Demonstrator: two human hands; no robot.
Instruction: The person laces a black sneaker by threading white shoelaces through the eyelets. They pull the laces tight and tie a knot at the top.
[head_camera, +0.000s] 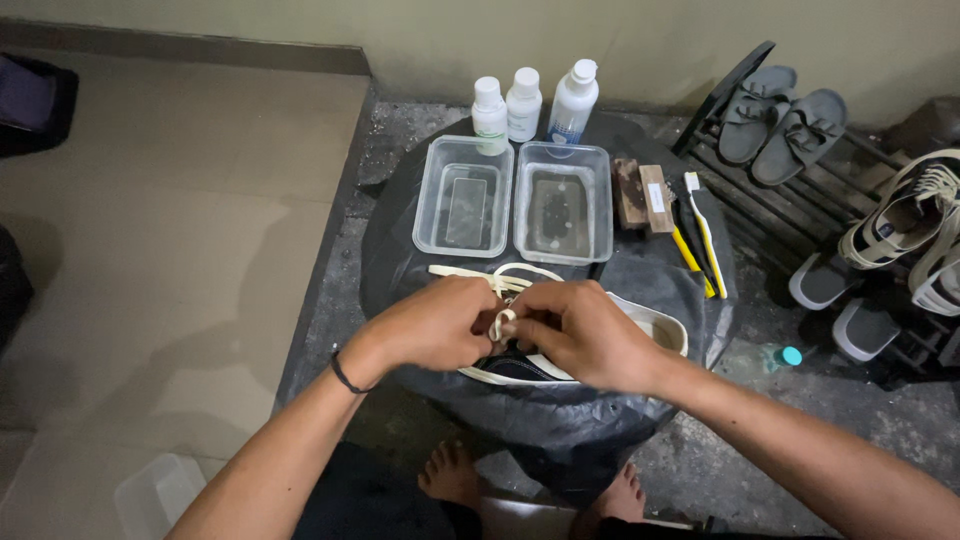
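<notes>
Fingers of the left hand (432, 325) and right hand (580, 335) pinch a flat cream shoelace (500, 322) over the dark canvas shoe (520, 368). Pulling too hard could slide the shoe off the black-covered counter (640, 275).

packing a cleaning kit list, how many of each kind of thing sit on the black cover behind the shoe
White bottles: 3
Clear plastic tubs: 2
Wooden-backed brushes: 2
Toothbrushes: 2, though they overlap, so this count is less sure
Total: 9

The shoe and its lace are in the left hand and right hand.
</notes>
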